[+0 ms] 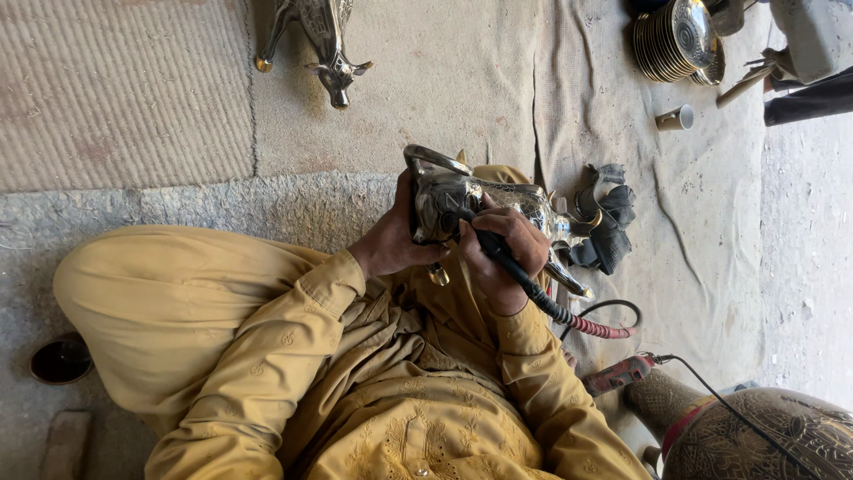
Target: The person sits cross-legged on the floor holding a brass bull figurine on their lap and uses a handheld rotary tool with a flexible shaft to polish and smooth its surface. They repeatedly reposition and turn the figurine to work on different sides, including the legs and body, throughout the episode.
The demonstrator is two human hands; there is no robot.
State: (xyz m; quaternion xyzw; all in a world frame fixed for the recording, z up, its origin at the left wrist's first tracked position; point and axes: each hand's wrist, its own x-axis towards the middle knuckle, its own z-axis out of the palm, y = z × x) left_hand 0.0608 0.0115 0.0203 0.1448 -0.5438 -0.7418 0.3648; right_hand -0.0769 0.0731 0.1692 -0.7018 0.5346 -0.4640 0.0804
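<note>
Metal bull figure (462, 200) between hands

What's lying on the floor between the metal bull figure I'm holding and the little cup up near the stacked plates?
In the head view, only bare wrinkled cloth lies between the bull figure and the cup.

This is a metalworker's floor workshop, where brass pieces are engraved by hand. The person sits on worn mats (124, 89) and cloth spread over a dusty concrete floor (804, 267). A finished metal bull figure (324, 40) stands on the mat, a stack of brass plates (671, 40) lies near a small cup (675, 117), a large engraved vase (755, 436) lies at one side, and a power tool's cable (711, 391) trails across the ground.
</note>
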